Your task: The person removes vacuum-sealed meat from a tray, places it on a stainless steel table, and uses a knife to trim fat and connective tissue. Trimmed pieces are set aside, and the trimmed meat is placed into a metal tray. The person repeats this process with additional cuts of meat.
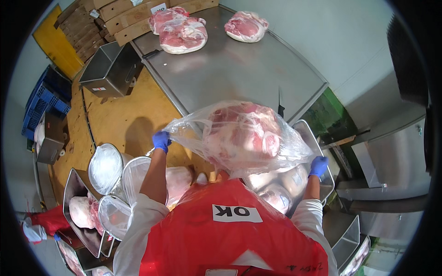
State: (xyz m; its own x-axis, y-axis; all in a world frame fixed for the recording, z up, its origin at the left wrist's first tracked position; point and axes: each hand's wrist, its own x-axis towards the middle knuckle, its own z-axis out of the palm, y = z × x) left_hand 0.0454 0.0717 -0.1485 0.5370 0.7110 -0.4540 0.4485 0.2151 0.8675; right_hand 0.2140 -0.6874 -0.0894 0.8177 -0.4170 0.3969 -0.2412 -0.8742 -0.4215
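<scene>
A big cut of raw meat (246,131) lies inside a clear plastic bag (191,131) in front of me, over the near end of the steel table (202,76). My left hand (161,140), in a blue glove, is closed on the bag's left end and pulls the film out sideways. On the opposite side my blue-gloved right hand (318,166) pinches the bag's right end, above the rim of a steel bin (328,181). Wrapped cuts of meat (276,198) fill that bin below the bag. Beyond the bagged meat lies a knife (281,109), its blade pointing away.
Several unwrapped cuts (183,36) rest at the table's far end, one apart (246,26). Another knife (151,54) lies by the left edge. Cardboard boxes (133,20) are stacked behind. Bag-lined round containers (106,168) and a steel cart (110,69) stand left; another person (46,225) is lower left.
</scene>
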